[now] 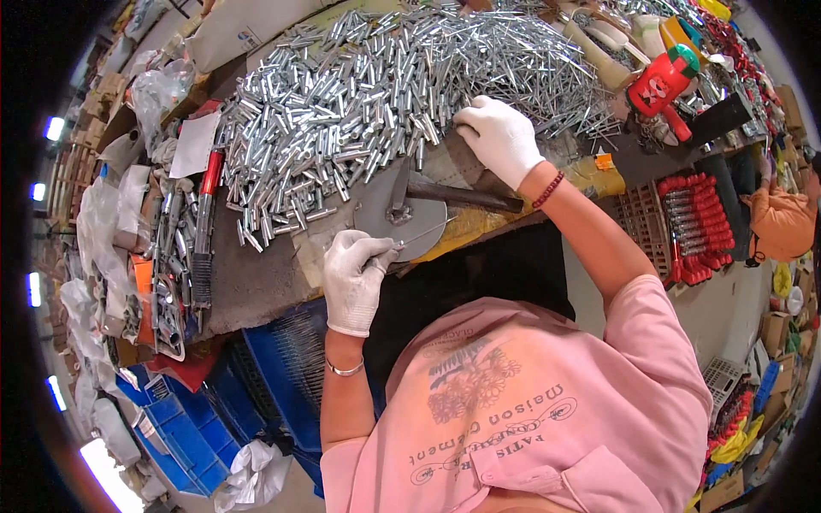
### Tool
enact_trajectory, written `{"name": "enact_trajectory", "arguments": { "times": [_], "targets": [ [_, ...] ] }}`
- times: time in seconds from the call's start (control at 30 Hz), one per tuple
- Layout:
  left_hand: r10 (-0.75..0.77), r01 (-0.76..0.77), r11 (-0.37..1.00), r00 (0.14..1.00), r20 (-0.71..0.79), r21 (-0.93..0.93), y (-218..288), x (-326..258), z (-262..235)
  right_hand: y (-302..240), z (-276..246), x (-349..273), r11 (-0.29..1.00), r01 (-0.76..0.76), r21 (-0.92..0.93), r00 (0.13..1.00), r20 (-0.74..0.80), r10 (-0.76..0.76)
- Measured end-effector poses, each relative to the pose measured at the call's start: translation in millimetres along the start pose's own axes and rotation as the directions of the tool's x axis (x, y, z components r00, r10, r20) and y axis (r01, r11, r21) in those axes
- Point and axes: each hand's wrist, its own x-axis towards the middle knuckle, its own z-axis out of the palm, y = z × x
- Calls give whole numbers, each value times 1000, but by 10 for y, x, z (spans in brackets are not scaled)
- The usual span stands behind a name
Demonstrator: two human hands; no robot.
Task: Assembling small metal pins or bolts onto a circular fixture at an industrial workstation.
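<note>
The left hand [355,278], clenched, pinches a thin metal rod [423,232] at the round grey plate [402,224] mid-frame; the right hand [500,137] picks sleeves from the heap of metal sleeves [342,111] above. Threading seems underway, and joining needs careful alignment.

red bottle [660,84] top right; blue crates [184,423] lower left.

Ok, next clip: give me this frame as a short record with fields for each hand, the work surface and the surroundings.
left hand: white glove, pinching a thin metal pin at the edge of a round metal plate
right hand: white glove, resting on a heap of zinc-plated metal sleeves
tool: hammer lying across the plate
surroundings: blue plastic crates below the bench, red-capped parts at right
</note>
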Motion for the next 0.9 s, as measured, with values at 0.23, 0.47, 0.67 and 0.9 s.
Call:
{"name": "enact_trajectory", "arguments": {
  "times": [0.23,0.47,0.67,0.9],
  "targets": [
    [1,-1,1000,1000,5,-2,6,8,-6,-50,-60,8,994,-41,100,997,69,34],
    [-15,15,1000,1000,4,-25,1,24,-1,-12,-186,-204,908,-64,414,998,23,60],
    [78,-75,994,997,-26,83,-51,10,-18,-675,-547,-417,684,30,729,996,34,-81],
    [81,-78,996,996,-49,49,-105,-6,33,-1171,-365,-735,667,168,726,967,9,-253]
  ]
}}
